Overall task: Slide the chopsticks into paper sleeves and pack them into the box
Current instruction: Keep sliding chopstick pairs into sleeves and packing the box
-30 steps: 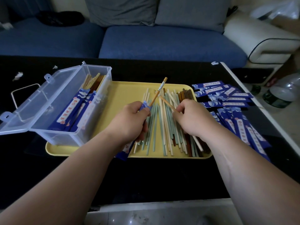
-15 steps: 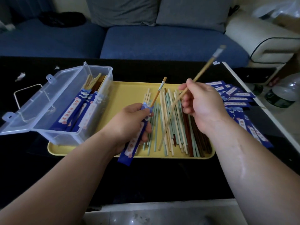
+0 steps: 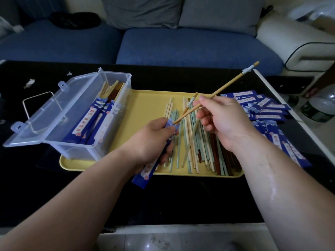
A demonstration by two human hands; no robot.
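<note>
The left hand (image 3: 150, 140) grips a blue paper sleeve (image 3: 147, 170), its white label's red characters unreadable. The right hand (image 3: 223, 120) pinches a tan wooden chopstick (image 3: 228, 84), tip at the sleeve's mouth, above the yellow plastic tray (image 3: 148, 102).

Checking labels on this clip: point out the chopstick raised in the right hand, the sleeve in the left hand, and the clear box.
Raised chopstick (image 3: 230, 82): head view, mid shaft below the pale band.
Held sleeve (image 3: 147, 170): head view, printed lower end.
Clear box (image 3: 78, 151): head view, near wall.
</note>
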